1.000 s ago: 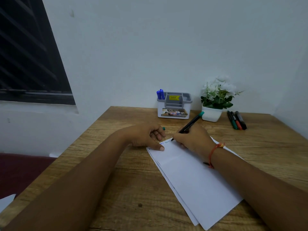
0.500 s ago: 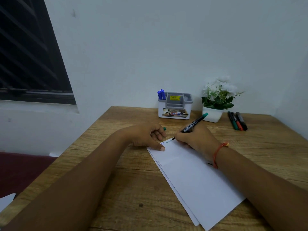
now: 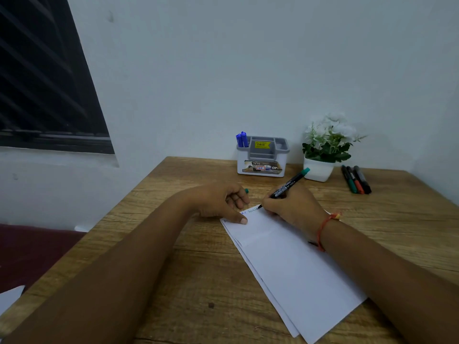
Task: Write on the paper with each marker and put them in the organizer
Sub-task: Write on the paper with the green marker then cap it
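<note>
My right hand (image 3: 293,209) grips a black marker with a green end (image 3: 289,184), its tip touching the top of the white paper (image 3: 293,264), where a short line of writing shows. My left hand (image 3: 223,202) rests on the paper's top left corner with its thumb pressing the sheet, and its curled fingers hold the marker's green cap (image 3: 246,191). The white and grey organizer (image 3: 262,157) stands at the back of the table with two blue markers (image 3: 242,139) upright in its left slot. Three more markers (image 3: 356,180) lie at the back right.
A white pot with white flowers (image 3: 323,150) stands between the organizer and the loose markers. The wooden table (image 3: 173,244) meets the wall at the back and right. A dark window is at the upper left. Several sheets lie stacked under the top paper.
The marker has tilted further right and its tip has crept rightward along the writing line. My left hand has stayed put on the paper's corner.
</note>
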Demonstrator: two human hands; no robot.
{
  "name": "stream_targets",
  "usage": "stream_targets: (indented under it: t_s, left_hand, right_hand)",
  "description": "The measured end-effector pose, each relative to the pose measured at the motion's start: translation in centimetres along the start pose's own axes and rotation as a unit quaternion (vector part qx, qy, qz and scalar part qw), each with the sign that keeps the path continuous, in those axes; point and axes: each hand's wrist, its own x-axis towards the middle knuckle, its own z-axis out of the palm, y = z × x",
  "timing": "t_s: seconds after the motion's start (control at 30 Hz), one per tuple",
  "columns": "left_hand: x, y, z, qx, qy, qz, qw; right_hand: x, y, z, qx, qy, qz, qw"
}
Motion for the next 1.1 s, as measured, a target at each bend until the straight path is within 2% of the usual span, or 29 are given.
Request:
stream_targets:
  t_s: [0.43,0.67,0.83,0.97,1.1]
  left_hand:
    - [-0.11,0.19,-0.02,0.002,-0.003,0.004,1.0]
    - [-0.17,0.26,-0.04,0.003,-0.001,0.008,1.0]
    - [-0.27,0.41,0.0,0.006,-0.003,0.0,1.0]
    - [-0.34,0.49,-0.04,0.014,-0.003,0.001,1.0]
    - [-0.29,0.4,-0.04,0.006,0.0,0.003,1.0]
  right_hand:
    - [-0.02,-0.14,0.02,-0.006,0.01,0.001,1.0]
    - [-0.26,-0.22,-0.08,-0.013,-0.014,-0.016,1.0]
    - [0.21,-0.26,-0.13,-0.06,0.022,-0.016,0.998]
    - [0.1,-0.37,-0.16,-0.031,0.018,0.01,0.999]
    - [0.0,-0.4,-0.35,0.052,0.025,0.03,0.998]
